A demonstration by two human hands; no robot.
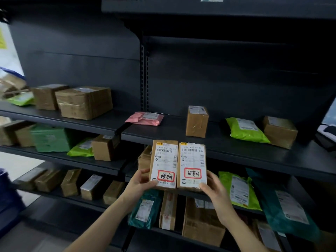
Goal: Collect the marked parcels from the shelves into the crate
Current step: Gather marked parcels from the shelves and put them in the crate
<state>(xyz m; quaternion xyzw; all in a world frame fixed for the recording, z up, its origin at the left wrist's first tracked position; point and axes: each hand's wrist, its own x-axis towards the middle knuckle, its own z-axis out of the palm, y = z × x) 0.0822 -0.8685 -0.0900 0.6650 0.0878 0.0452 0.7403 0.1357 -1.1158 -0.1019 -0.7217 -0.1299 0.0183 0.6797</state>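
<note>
Small print on both held parcels' labels too fine to read: left parcel, right parcel. Their lower corners were covered by the left hand and right hand; most fingers sat behind the boxes, out of sight. Both forearms cut off by the bottom edge. Brown box behind left parcel mostly hidden. Boxes at far left blurred and clipped by the frame. Blue object at left edge cut off, identity unclear. Dark object at right edge also clipped. Shelf labels elsewhere illegible.
</note>
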